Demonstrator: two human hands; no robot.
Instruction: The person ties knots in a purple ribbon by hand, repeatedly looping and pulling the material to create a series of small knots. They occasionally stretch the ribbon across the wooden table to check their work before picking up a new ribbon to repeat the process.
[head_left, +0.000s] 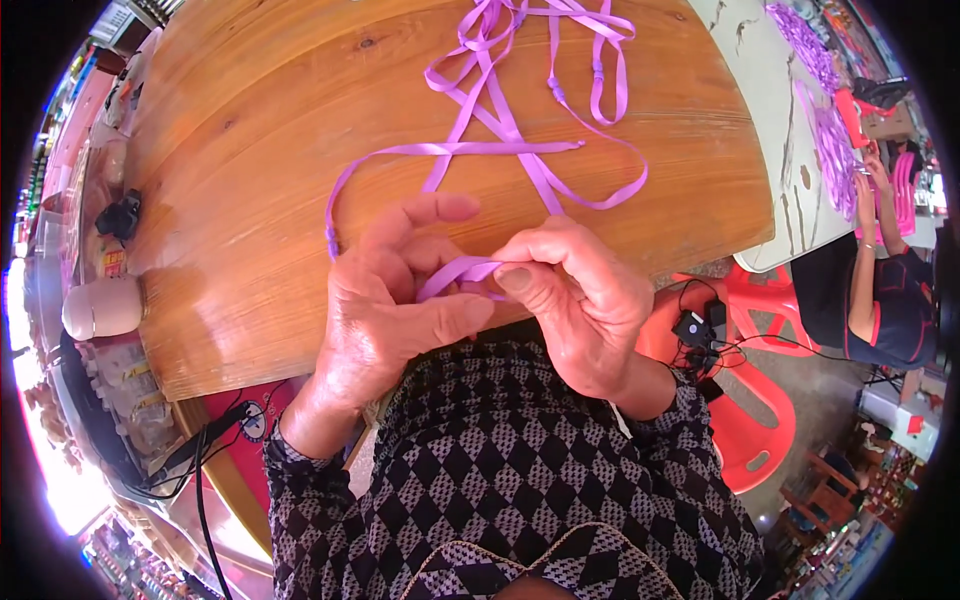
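Both my hands are raised over the near edge of a wooden table (260,200), working a purple satin ribbon (462,270). My right hand (580,300) pinches the ribbon between thumb and forefinger. A short bend of it runs from that pinch into my left hand (385,285), passing behind the thumb among the curled fingers. The left forefinger is raised and the thumb reaches toward the right hand. More purple ribbon (480,150) lies in loose, crossing loops on the wood beyond my hands, with small purple knots along it. The grip inside my left palm is partly hidden.
On the right stands a white marbled table (775,180) with bunches of purple ribbon (835,150); another person's hands (875,180) work there. Red plastic stools (750,430) and black cables (705,340) are beside me. A pinkish rounded object (103,308) sits at the left.
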